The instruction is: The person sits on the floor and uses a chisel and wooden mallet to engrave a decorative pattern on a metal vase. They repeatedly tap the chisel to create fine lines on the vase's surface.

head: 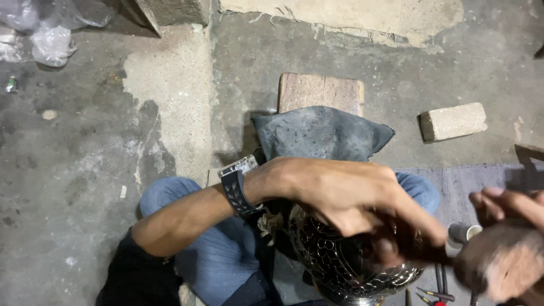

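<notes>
My left hand, with a dark wristwatch on the wrist, reaches across my lap and rests on a shiny engraved metal vessel, fingers curled over its top. My right hand, blurred at the right edge, is closed around a tool with a small metal head next to the vessel. The vessel sits between my knees in blue jeans.
A grey padded cushion lies on a wooden block ahead of me. A loose brick lies on the concrete floor at right. Several thin tools lie below the vessel. Crumpled plastic bags sit at top left.
</notes>
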